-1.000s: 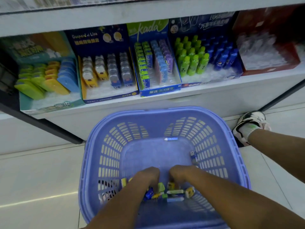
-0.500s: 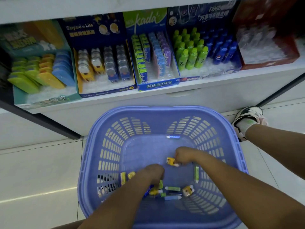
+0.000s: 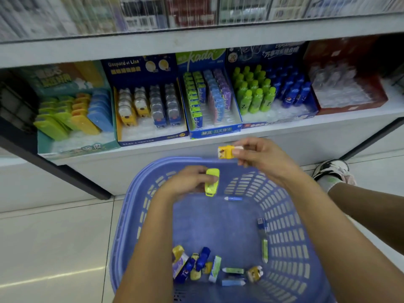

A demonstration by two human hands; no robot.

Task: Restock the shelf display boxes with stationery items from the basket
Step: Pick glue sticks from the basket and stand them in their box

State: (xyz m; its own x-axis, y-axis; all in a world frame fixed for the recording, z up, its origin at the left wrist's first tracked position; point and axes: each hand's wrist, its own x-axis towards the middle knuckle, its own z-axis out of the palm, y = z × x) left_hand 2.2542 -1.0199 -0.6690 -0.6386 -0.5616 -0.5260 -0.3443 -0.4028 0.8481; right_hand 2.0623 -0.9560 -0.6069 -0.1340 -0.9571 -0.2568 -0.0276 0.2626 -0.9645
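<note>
A purple plastic basket sits on the floor in front of me, with several small stationery items loose at its near end. My left hand is raised over the basket's far side, closed on a lime-green eraser case. My right hand is higher, just above the far rim, pinching a small yellow animal-shaped item. On the low shelf stand display boxes: a teal box with green, yellow and blue cases, a dark blue box with yellow and blue animal items, and a Kada box.
Further right on the shelf are a box of green and blue bottles and a red box of clear items. A white shelf edge runs just beyond the basket. My shoe rests on the tiled floor at right.
Both hands have lifted out of the basket's near end toward the shelf, the left now holding a lime-green case, the right carrying the yellow item. The view tilted up.
</note>
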